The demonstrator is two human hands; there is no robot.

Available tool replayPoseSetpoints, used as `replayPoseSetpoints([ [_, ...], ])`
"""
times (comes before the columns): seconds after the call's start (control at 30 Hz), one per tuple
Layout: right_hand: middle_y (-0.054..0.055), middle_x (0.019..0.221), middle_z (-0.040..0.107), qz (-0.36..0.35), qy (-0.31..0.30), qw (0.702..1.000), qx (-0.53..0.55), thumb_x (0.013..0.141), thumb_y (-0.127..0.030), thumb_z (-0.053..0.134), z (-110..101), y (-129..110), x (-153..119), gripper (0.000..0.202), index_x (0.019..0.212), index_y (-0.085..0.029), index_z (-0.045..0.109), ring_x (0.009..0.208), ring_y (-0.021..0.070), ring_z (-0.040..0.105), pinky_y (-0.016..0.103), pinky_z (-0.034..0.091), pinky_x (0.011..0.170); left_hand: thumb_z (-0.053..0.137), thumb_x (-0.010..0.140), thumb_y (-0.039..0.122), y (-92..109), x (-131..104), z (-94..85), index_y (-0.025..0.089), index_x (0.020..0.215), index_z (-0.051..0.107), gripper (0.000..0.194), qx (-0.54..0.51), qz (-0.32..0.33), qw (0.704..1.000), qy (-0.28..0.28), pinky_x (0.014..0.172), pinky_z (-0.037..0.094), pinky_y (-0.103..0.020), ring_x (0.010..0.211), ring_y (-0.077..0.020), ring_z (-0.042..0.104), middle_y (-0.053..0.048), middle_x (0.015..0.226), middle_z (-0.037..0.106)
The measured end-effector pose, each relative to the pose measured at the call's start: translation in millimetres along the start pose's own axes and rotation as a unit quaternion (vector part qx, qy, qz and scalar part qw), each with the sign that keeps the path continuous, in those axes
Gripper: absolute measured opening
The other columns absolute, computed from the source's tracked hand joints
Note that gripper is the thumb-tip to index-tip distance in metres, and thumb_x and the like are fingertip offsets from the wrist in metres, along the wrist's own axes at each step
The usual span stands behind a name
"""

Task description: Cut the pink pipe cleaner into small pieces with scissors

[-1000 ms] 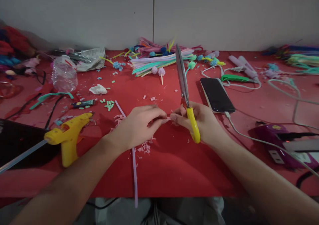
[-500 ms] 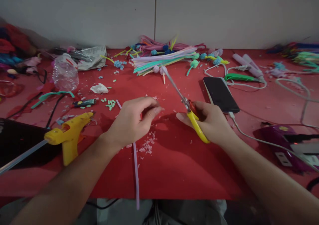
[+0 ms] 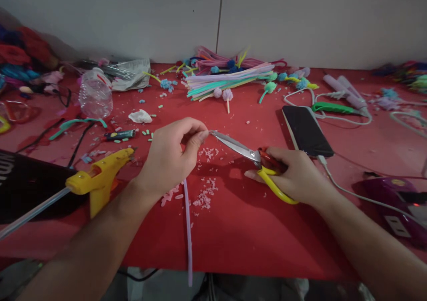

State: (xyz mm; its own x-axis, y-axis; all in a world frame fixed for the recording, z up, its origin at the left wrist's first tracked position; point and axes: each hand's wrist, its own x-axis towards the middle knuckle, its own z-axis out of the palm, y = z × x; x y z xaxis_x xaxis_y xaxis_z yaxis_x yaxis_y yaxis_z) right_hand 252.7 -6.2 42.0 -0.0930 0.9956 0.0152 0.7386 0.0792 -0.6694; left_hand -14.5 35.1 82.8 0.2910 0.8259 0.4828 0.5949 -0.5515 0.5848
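A dark box (image 3: 20,185) sits at the worktop's (image 3: 253,243) 9 o'clock edge, with a yellow plastic glue gun (image 3: 96,181) just beside it, a clear stick trailing from its back toward 8 o'clock. Behind it, toward 10 o'clock, stands a crumpled clear bottle (image 3: 95,97), with a white wad (image 3: 140,116) and small green bits close by.

The left hand (image 3: 167,156) hovers over the middle of the red worktop, thumb and forefinger pressed together on the tip of the scissors (image 3: 253,158). Whether a small scrap is pinched there too cannot be told. Under the wrist a thin lilac straw (image 3: 187,230) runs toward 6 o'clock and overhangs the near edge. Pink crumbs (image 3: 207,192) lie scattered just beside it.

The scissors lie nearly level in the air, steel blades shut and pointing to 9 o'clock, handles yellow and red. The right hand (image 3: 296,176) has its fingers wrapped through the handles, closed on them.

At 12 o'clock a loose bundle of pastel straws (image 3: 227,78) and fuzzy pompoms lies near the wall. At 2 o'clock a flat black phone (image 3: 307,130) rests with a white cable running off toward 4 o'clock, near a glossy purple device (image 3: 393,194).

The near strip of worktop from 5 to 7 o'clock is bare red sheet, the widest open room.
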Motion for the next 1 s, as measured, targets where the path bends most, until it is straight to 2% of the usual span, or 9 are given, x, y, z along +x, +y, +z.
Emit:
replayPoseSetpoints([
  [0.23,-0.005,0.061,0.029,0.007,0.001,1.000,-0.022,0.071,-0.078,0.075,2.1,1.2,0.4,0.067,0.063,-0.025,0.036,0.059,0.0121,0.026,0.028,0.025,0.049,0.064,0.096,0.013,-0.3,0.3,-2.5,0.016,0.090,0.069,0.009,0.006,0.003,1.000,0.000,0.055,0.040,-0.020,0.062,-0.0062,0.055,0.003,0.074,0.069],
  [0.8,-0.005,0.057,0.028,0.006,0.024,0.999,-0.027,0.069,-0.089,0.068,2.2,0.0,2.2,0.073,0.059,-0.024,0.036,0.057,0.0118,0.025,0.028,0.024,0.048,0.063,0.096,0.016,1.2,0.2,-2.5,0.017,0.091,0.069,0.008,0.011,-0.006,1.000,-0.005,0.055,0.040,-0.022,0.062,-0.0074,0.054,0.003,0.076,0.069],
  [1.0,-0.005,0.061,0.030,0.013,0.019,1.000,0.003,0.067,-0.086,0.074,0.2,0.6,0.4,0.070,0.063,-0.025,0.039,0.059,0.0118,0.027,0.027,0.025,0.049,0.063,0.097,0.016,2.9,-0.8,-5.4,0.017,0.090,0.069,0.009,0.017,-0.004,1.000,-0.018,0.056,0.039,-0.022,0.062,-0.0072,0.053,0.004,0.074,0.068],
])
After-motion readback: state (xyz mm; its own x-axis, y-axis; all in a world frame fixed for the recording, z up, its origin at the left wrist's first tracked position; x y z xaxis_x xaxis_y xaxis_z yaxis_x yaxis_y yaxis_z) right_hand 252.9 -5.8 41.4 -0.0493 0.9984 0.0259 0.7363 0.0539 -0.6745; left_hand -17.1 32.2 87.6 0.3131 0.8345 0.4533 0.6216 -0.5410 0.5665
